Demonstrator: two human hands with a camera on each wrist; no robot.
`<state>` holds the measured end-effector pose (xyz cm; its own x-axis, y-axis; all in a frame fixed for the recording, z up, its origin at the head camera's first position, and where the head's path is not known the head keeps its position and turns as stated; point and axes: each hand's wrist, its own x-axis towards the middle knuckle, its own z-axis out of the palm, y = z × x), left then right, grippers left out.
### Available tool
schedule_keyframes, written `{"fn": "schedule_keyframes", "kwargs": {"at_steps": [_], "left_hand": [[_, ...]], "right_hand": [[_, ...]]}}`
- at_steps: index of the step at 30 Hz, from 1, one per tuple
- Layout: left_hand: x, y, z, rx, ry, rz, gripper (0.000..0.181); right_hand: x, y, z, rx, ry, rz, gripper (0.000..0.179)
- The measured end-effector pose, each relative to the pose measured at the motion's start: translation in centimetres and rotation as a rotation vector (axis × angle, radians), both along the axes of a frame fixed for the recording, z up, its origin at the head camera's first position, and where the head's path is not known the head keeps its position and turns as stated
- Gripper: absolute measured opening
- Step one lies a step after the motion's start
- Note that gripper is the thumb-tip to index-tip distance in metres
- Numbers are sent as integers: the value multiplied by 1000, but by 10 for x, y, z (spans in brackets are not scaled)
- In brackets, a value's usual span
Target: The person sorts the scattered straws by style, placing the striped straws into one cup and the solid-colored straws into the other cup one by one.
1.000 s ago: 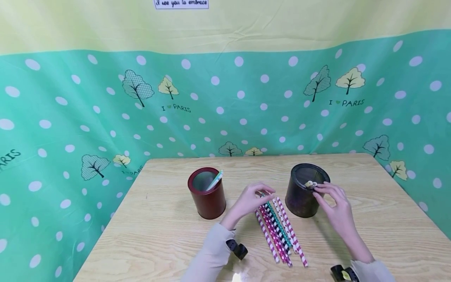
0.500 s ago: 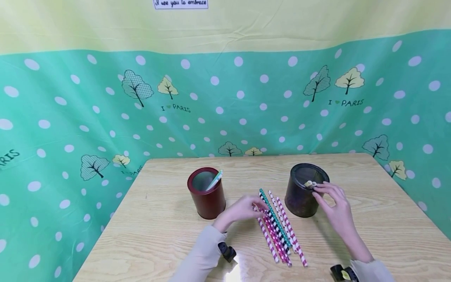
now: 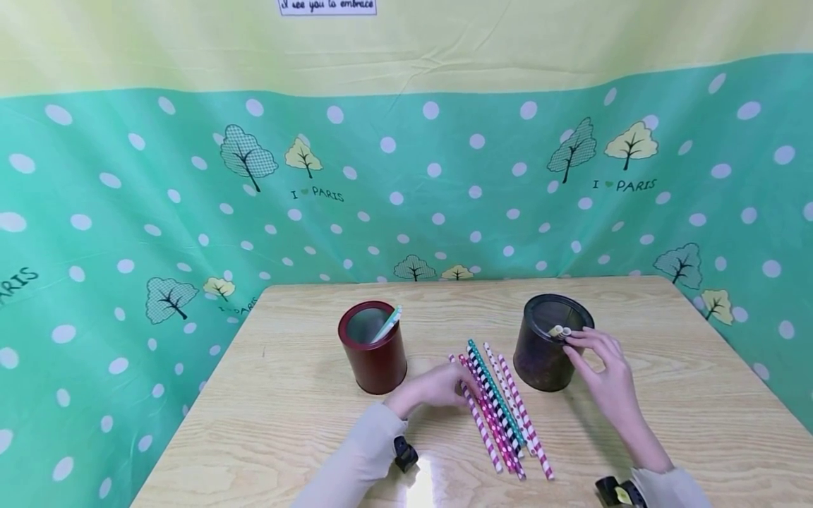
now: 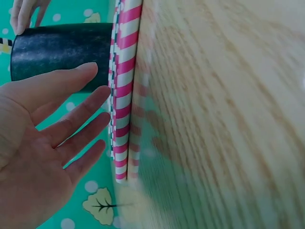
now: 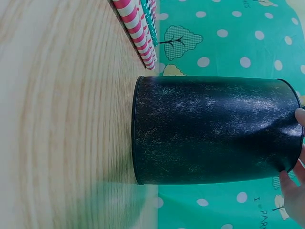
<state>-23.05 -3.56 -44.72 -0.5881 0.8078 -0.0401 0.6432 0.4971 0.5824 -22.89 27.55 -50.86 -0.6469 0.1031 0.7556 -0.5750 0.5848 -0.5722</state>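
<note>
My pale wood-grained table (image 3: 292, 402) bears a dark-red cylindrical canister (image 3: 381, 367), a black cylindrical canister (image 3: 543, 361) and slim striped and dotted straws (image 3: 506, 413) (lying nearer me).
</note>
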Motion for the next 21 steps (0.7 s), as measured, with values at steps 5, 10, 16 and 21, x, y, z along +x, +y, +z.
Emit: {"fn": "schedule_keyframes", "kwargs": {"at_steps": [5,10,16,21], "left_hand": [[-1,3,-4,-22,6,-33,19],[-2,5,-8,-41,21,-60,19],[-1,7,-10,-76,45,-65,20],[2,9,-8,-131,124,-100,18]], "right_hand": [[1,-1,2,3,8,1,27],[1,-1,1,-3,16,3,27],[2,-1,1,7,19,-3,26],[-1,1,-1,-2,11,-2,27]]}}
